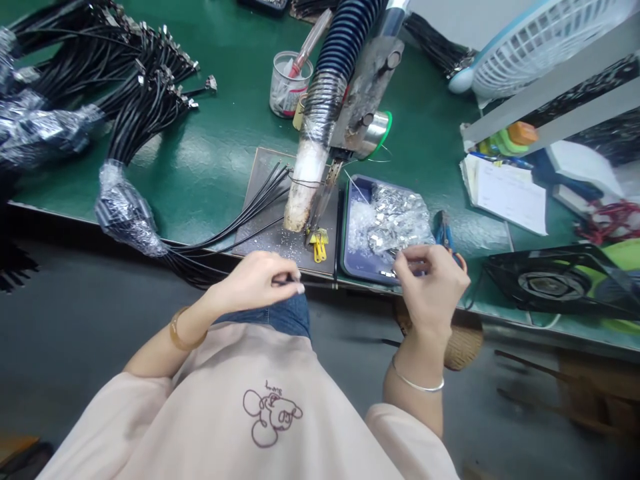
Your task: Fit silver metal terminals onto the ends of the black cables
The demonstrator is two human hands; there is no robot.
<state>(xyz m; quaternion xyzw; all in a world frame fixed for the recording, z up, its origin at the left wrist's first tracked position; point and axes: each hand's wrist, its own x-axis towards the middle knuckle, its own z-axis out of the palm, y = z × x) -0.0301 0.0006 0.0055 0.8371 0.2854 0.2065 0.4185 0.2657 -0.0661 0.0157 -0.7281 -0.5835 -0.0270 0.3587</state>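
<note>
My left hand [263, 280] is closed in a pinch at the table's front edge, with a thin black cable end between thumb and fingers. The cables [200, 243] trail beside it from a bundle wrapped in clear film [125, 207]. My right hand [433, 283] is over the front right corner of a blue-grey tray [357, 263], thumb and forefinger pinched together; what they hold is too small to make out. Inside the tray is a clear bag of small shiny metal parts [400, 217]. A yellow clip [319, 248] sits beneath the soldering iron [330, 190] on a dark board [257, 183].
A ribbed hose with a white nozzle [303, 193] hangs over the board. Solder wire spool [375, 135], tin with a brush [287, 93] and more cable bundles [155, 87] stand behind. Pliers [443, 230], papers [510, 193] and a black fan [550, 283] lie right.
</note>
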